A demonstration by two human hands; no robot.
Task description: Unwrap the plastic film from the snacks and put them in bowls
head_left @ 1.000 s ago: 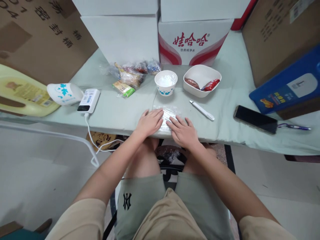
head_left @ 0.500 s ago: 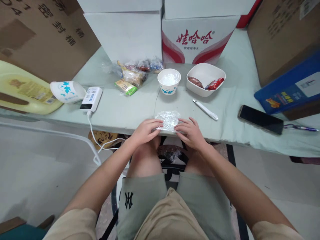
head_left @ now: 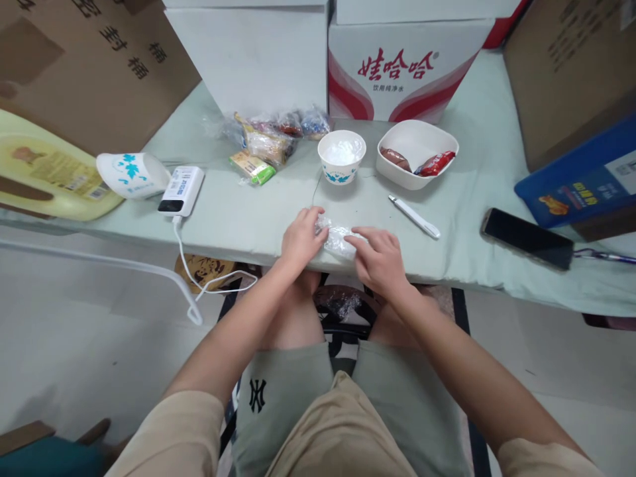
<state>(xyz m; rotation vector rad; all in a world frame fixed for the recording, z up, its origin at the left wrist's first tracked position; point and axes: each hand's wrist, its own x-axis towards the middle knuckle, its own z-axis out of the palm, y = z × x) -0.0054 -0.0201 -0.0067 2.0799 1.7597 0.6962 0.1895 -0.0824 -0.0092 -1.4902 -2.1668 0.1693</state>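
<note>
Right hand [head_left: 380, 258]: index finger stretched onto the film's right end, remaining fingers curled; whether it pinches, cannot tell.
Left hand [head_left: 302, 238]: fingers and thumb curved apart at the film's left end; grip cannot be told.
Clear, crinkled plastic film [head_left: 339, 240]: between the hands, on the pale green cloth-covered table [head_left: 248, 222], near its front edge. A second ago, a broader sheet under flattened palms; now a compact, narrower piece with fingertips at its ends. Judged from this: smoothing has given way to gathering or folding.
Black rectangular phone [head_left: 527, 238]: well to the right.
Slim white pen-shaped tool [head_left: 414, 217]: just beyond the right hand, untouched.
White paper cup with blue leaf print [head_left: 339, 173]: upright, clear plastic inside.
White rounded-square dish [head_left: 407, 173]: beside the cup, holding two wrapped packets, brown and red.
White-and-red cardboard carton [head_left: 392, 73]: at the back.
</note>
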